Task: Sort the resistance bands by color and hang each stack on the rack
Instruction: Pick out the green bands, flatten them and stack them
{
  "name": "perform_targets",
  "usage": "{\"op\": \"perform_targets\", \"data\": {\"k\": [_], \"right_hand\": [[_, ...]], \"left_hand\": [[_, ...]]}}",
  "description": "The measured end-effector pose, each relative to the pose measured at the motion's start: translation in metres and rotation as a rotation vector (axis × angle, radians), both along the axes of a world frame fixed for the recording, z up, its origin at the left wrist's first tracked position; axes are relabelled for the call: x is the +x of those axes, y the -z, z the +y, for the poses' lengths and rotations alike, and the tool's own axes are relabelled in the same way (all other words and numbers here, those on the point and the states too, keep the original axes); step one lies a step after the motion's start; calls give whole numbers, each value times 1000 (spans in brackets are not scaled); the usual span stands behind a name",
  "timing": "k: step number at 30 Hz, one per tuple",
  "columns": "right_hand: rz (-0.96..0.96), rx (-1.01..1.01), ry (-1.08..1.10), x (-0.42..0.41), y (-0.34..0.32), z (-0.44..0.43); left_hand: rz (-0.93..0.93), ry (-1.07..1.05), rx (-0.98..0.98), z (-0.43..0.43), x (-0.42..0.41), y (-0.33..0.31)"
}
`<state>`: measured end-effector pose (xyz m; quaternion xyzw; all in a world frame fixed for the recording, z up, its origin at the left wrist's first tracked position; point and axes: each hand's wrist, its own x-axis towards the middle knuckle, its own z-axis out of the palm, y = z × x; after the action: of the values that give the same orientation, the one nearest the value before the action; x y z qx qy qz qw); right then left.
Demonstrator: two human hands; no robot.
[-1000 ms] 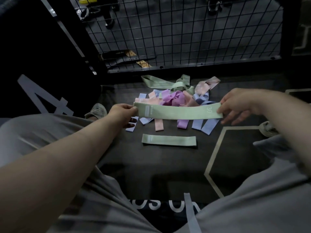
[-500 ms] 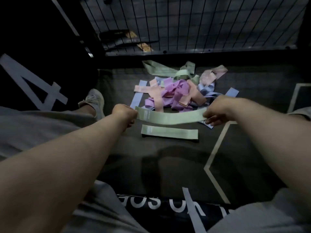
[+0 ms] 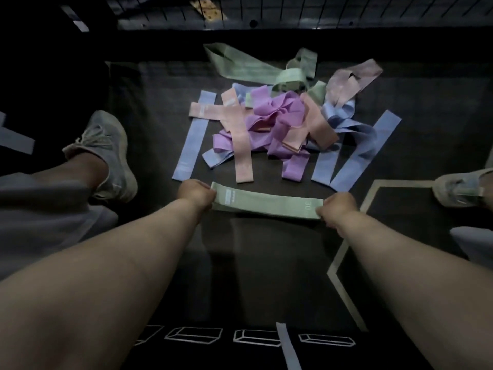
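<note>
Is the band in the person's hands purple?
No, the left hand and right hand pinch the ends of a green band; the purple bands lie untouched beyond it.

Dark mat [image 3: 266, 276] w/ pale lines, mixed-color band pile [image 3: 274, 121], gray sneaker [image 3: 106, 153]

The green band [image 3: 266, 205] bears a pale "30", printed sideways, just beside the fingers of the right hand [image 3: 337, 208]. A whitish label patch [image 3: 230, 198] sits just beside the fingers of the left hand [image 3: 196, 194], its print too small to read.
</note>
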<state>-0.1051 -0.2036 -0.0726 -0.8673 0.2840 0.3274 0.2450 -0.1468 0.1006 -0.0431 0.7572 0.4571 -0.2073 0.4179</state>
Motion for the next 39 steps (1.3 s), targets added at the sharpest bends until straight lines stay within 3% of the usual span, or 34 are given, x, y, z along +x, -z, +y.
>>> {"op": "perform_targets", "data": {"k": [8, 15, 17, 19, 21, 23, 28, 35, 37, 39], "right_hand": [[37, -86, -79, 7, 4, 8], [11, -217, -194, 2, 0, 12], [-71, -297, -456, -2, -6, 16], [-133, -304, -801, -6, -6, 21], [-95, -248, -960, -8, -3, 27], [-47, -236, -1020, -8, 0, 32], [-70, -300, -1192, -8, 4, 38], [-107, -244, -1222, -5, 3, 37], [-157, -263, -1125, -9, 2, 33], [-168, -247, -819, -14, 0, 29]], "left_hand": [[72, 31, 75, 5, 4, 34], [150, 213, 278, -3, -1, 39], [171, 425, 487, -7, -2, 35], [60, 791, 626, -9, -3, 35], [-63, 1114, 629, -9, -5, 39], [-99, 1246, 607, -9, -4, 45], [-66, 1299, 616, -13, 0, 54], [-32, 1300, 591, -12, -7, 55], [-28, 1177, 539, -11, -11, 49], [24, 829, 477, -11, -12, 40]]}}
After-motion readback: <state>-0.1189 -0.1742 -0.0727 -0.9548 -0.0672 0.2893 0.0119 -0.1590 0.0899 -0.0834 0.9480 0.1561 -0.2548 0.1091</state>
